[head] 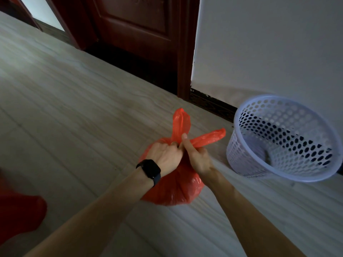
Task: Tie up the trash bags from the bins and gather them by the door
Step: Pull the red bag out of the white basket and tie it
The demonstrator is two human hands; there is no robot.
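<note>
Head view: we are working at the neck of the red trash bag [172, 190], sitting on the floor [74, 108] at lower centre, directly under both hands. Our left hand [165, 156] is clenching the gathered neck; our right hand [196, 156] is pinching the ears [181, 121], splaying up and rightward. The bag is looking plump and glossy.

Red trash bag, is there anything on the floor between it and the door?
Nothing visible. Bare floor runs from the red trash bag to the dark wooden door. The white basket stands to the bag's right by the wall, off that path. The left hand and right hand grip the bag's neck.
</note>
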